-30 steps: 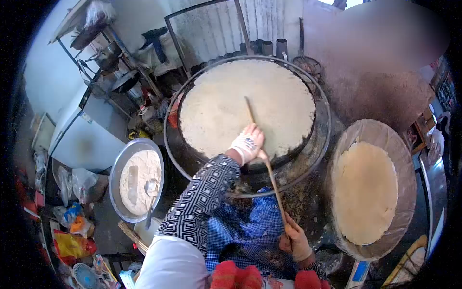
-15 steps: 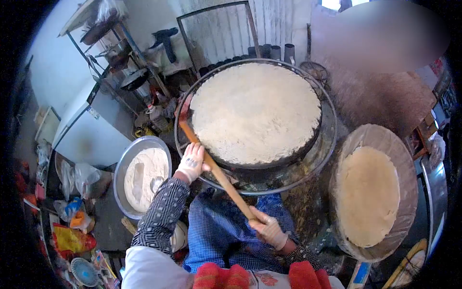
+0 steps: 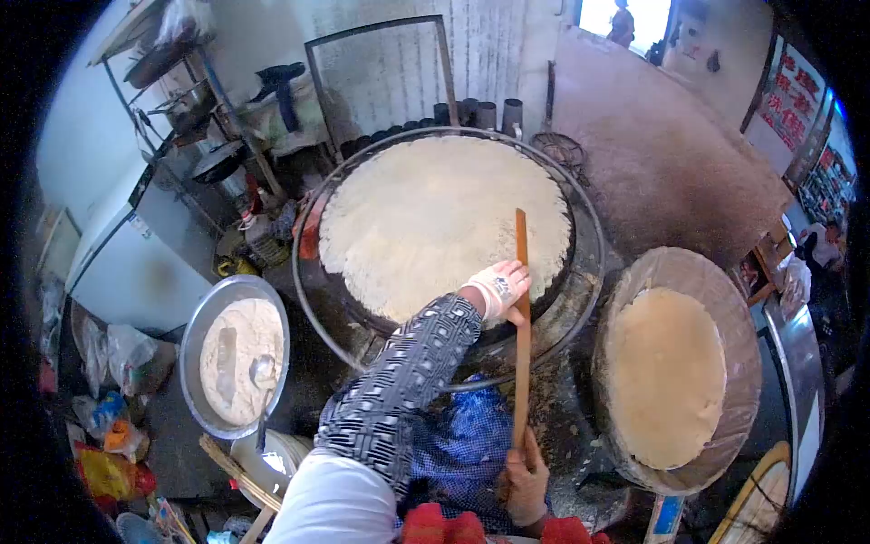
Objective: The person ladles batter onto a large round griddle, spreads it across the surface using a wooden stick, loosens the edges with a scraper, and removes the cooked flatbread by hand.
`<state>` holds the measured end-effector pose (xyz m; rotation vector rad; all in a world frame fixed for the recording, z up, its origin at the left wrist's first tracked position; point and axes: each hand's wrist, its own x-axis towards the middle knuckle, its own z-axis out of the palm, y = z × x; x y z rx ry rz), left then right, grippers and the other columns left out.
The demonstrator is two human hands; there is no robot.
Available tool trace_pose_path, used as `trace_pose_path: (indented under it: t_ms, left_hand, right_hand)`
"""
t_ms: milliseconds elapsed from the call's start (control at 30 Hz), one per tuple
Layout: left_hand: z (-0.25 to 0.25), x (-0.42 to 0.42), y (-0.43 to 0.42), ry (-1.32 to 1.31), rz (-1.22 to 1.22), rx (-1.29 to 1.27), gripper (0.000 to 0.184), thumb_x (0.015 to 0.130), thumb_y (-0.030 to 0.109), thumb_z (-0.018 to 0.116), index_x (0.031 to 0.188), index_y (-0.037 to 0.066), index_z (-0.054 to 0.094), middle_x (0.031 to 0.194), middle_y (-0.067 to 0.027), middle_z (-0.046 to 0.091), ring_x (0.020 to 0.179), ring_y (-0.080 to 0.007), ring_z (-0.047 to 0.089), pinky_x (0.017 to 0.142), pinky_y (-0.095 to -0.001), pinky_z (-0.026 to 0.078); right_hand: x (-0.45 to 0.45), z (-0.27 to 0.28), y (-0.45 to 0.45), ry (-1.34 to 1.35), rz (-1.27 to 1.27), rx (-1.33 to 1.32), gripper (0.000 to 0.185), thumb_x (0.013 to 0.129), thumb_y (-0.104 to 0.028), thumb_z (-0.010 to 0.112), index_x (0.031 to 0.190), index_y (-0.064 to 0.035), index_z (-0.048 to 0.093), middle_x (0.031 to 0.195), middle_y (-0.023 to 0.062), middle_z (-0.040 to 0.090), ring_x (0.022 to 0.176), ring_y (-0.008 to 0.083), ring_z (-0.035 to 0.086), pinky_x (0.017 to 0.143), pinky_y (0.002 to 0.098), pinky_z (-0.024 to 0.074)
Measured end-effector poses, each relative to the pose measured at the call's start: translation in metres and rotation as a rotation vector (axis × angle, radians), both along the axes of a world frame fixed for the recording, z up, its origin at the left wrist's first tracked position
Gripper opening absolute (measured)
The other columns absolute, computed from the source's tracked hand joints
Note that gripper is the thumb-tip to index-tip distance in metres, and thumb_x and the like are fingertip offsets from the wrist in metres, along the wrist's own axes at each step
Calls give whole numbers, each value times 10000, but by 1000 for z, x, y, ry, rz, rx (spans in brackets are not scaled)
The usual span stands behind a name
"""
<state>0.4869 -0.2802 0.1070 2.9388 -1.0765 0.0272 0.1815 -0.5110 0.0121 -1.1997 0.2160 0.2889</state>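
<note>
My left hand (image 3: 500, 287), in a pale glove, grips the middle of a long flat wooden stick (image 3: 522, 354) over the near right part of the round griddle. Lower down, my right hand (image 3: 526, 480), also gloved, is wrapped round the stick's near end. The stick's far end lies over a thin pale layer of batter (image 3: 435, 218) that covers most of the griddle. Around the griddle runs a metal ring (image 3: 587, 308). A metal bowl (image 3: 189, 363) of batter with a ladle (image 3: 264, 372) in it stands to the left.
On the right, a lined round basket (image 3: 741, 363) holds a stack of flat pale sheets (image 3: 666, 376). A shelf with pans (image 3: 219, 161) and a white cabinet (image 3: 136, 263) are at the left. Plastic bags (image 3: 136, 358) lie below them. A person (image 3: 622, 24) shows through the far opening.
The stick has swung from the griddle's left edge to its right side, now nearly upright in view. Both hands have moved right with it, still holding it.
</note>
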Motion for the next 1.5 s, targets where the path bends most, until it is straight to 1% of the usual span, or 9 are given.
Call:
trace_pose_path:
  t_ms: [167,200,567,767,833,900,1067,1233,1500]
  left_hand:
    - [-7,32,55,36,179,90,958,659,639,649,1320,-28,458,1401,-244,446,1360,-416,346,1149,-469,259]
    - [-7,27,74,19,221,84,947,648,642,644,1298,-26,475,1380,-243,463,1354,-420,353,1143,-471,266]
    - [-5,-155,269,-148,661,5,900,680,458,728,1344,-49,393,1398,-253,414,1354,-406,337,1157,-474,232]
    - [-20,-240,200,-254,648,-65,1108,714,786,470,1425,-47,300,1425,-307,347,1347,-486,301,1130,-565,194]
    - [10,-207,120,-265,525,-190,1113,677,801,497,1375,-58,379,1378,-309,394,1313,-462,355,1116,-549,238]
    - [23,-160,48,-264,313,-308,1105,631,767,572,1325,-80,427,1336,-278,453,1297,-430,390,1124,-526,255]
    - [-34,-83,-84,-108,-4,-212,1001,671,589,682,1361,-76,395,1402,-261,418,1356,-431,328,1158,-480,222]
    - [-31,-100,-50,-85,120,-98,1026,645,642,631,1309,-115,441,1363,-286,452,1345,-453,339,1138,-509,255]
    - [-32,-130,88,-161,417,-22,991,600,645,643,1268,-65,469,1331,-248,477,1312,-433,373,1143,-488,261]
  right_hand:
    - [57,73,16,280,233,333,629,927,-233,660,1477,-120,378,714,-25,569,514,74,490,440,255,384]
    - [67,64,22,256,236,286,620,919,-153,636,1476,-94,369,932,-4,620,533,75,469,447,257,396]
    - [80,49,116,6,750,-107,574,916,-214,658,1436,-99,443,963,-8,620,710,56,520,630,204,443]
    - [16,27,34,-320,755,-477,588,900,-202,685,1438,-154,452,1018,31,666,754,102,606,706,253,513]
    - [-9,39,-20,-277,611,-661,623,861,-368,700,1424,-234,469,1162,187,667,1033,264,677,872,330,514]
    - [-48,-2,-81,-55,401,-624,601,879,-326,683,1430,-225,468,1201,189,650,1033,272,674,866,323,516]
    - [-78,-3,-117,28,-68,-141,639,910,-145,665,1473,-53,376,1032,100,659,733,165,609,670,305,497]
    - [-60,-26,-128,396,172,328,716,872,-198,721,1484,-84,368,812,-16,605,614,90,552,512,286,421]
    - [17,77,-33,394,515,101,661,898,-263,688,1459,-60,401,761,-33,570,543,52,473,480,245,373]
